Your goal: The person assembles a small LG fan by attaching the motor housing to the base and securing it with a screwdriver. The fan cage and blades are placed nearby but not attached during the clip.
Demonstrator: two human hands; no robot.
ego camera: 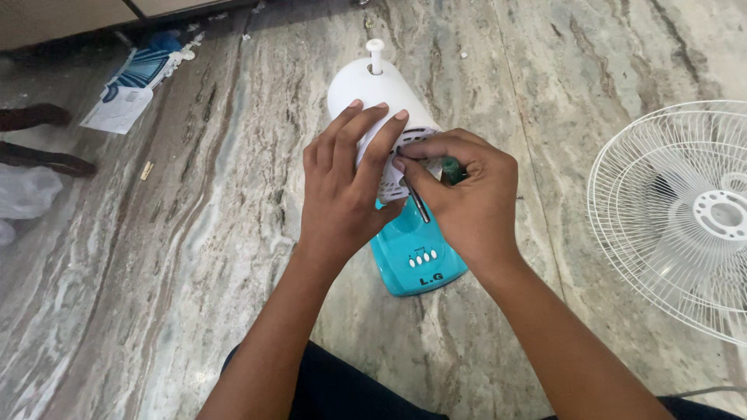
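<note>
A person seated on a marble floor (194, 257) works on a table fan's white motor housing (366, 85), which lies in the middle of the view with its shaft (375, 56) pointing away from the camera. The left hand (342, 187) is pressed over the housing's vented side, fingers spread and curled against the plastic to grip it. The right hand (463, 194) is closed around a screwdriver (419, 201), whose green handle shows between the fingers and whose dark metal shank slants up toward the vents where the two hands meet; the tip itself is hidden behind the fingertips. Just below the hands, the fan's turquoise base (416, 260) rests on the floor, a row of small white push buttons (422, 257) on its face, and it appears joined to the white housing, though the joint is covered by the hands.

To the right, well apart from the housing, a white wire fan guard (677, 218) lies flat on the floor, partly cut off by the picture's edge. At the far upper left, near the foot of a wooden cabinet (70, 15), are a blue and white leaflet (132, 85) and scraps of paper, with a small pale stick (146, 170) on the floor nearer the camera and a clear plastic bag (23, 194) at the left edge. The person's dark trousers (342, 389) show at the bottom of the view between the forearms.
</note>
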